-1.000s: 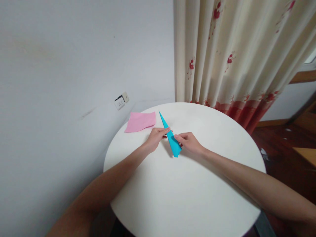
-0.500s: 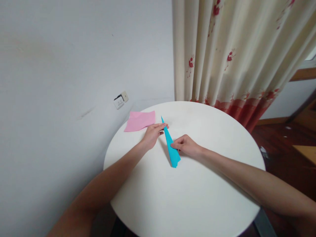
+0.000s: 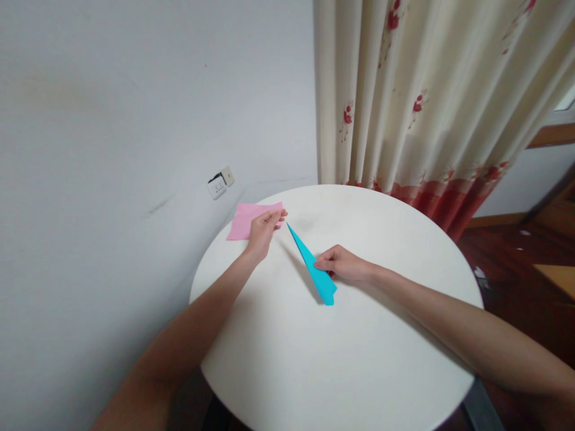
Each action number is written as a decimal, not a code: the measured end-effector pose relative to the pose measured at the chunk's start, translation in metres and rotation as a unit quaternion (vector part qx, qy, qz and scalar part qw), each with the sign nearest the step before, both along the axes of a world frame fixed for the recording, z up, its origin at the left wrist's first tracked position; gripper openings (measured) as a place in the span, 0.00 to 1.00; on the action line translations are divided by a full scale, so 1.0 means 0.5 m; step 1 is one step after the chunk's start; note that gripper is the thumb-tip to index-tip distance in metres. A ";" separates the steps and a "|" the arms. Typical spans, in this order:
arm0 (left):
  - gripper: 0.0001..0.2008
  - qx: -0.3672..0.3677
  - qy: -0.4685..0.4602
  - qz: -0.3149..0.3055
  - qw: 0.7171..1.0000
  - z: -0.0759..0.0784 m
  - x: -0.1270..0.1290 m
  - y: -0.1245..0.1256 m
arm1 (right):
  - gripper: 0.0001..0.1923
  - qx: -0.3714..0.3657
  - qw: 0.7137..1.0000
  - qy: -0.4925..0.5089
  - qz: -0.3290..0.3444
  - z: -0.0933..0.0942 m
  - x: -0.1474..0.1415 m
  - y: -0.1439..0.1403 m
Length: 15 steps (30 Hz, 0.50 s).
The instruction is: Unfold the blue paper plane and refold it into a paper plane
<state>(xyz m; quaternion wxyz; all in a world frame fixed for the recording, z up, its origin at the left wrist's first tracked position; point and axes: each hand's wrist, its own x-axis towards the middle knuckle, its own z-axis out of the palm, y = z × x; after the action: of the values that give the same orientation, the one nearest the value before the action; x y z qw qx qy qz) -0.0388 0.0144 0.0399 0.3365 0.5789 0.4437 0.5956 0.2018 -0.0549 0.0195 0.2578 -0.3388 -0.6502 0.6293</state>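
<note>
Fingers of the right hand (image 3: 345, 267) pinch the blue folded paper (image 3: 314, 267) mid-counter (image 3: 359, 359); the left hand (image 3: 263, 227), fingers loosely spread, seems to touch the pink sheet (image 3: 245, 218) at far left.

Soft, even, moderately bright indoor light. Daylight enters at the upper right of the frame, filtering through the curtain (image 3: 431, 90). The white worktop (image 3: 341, 359) is evenly lit without glare. Faint, diffuse shadows fall to the left of the blue paper (image 3: 313, 264) and of the left hand (image 3: 263, 227), and beneath both forearms. The wall (image 3: 135, 120) at left shades to grey toward the lower corner. Wide-angle distortion bends the curtain folds and stretches the forearms at the lower edges. Focus is slightly soft overall; the floor at far right is dark.
</note>
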 end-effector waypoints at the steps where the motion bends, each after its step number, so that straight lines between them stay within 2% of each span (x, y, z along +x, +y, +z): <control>1: 0.21 0.042 0.063 -0.011 0.997 0.006 -0.001 -0.004 | 0.24 0.000 1.000 -0.002 -0.002 0.003 0.005 0.006; 2: 0.21 0.084 0.131 -0.027 0.987 0.011 -0.001 -0.009 | 0.25 0.004 1.000 -0.009 -0.004 0.006 0.012 0.012; 4: 0.22 0.149 0.263 -0.079 0.950 0.020 0.001 -0.021 | 0.24 0.010 1.000 -0.028 0.005 0.014 0.026 0.022; 6: 0.23 0.174 0.370 -0.143 0.902 0.021 0.005 -0.032 | 0.23 0.011 0.998 -0.051 0.020 0.022 0.039 0.028; 8: 0.21 0.169 0.436 -0.195 0.862 0.017 0.009 -0.039 | 0.22 0.000 0.997 -0.075 0.033 0.030 0.050 0.031; 11: 0.19 0.153 0.472 -0.247 0.832 0.005 0.015 -0.043 | 0.20 -0.034 0.994 -0.094 0.050 0.036 0.060 0.033; 15: 0.19 0.142 0.451 -0.294 0.831 -0.003 0.023 -0.047 | 0.15 -0.039 0.993 -0.106 0.044 0.040 0.067 0.036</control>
<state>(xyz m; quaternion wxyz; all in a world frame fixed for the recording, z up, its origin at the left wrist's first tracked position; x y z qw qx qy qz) -0.0273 -0.0091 0.0384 0.1722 0.9276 0.2659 0.1982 0.2352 -0.0367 0.0393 0.1465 -0.3844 -0.6628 0.6257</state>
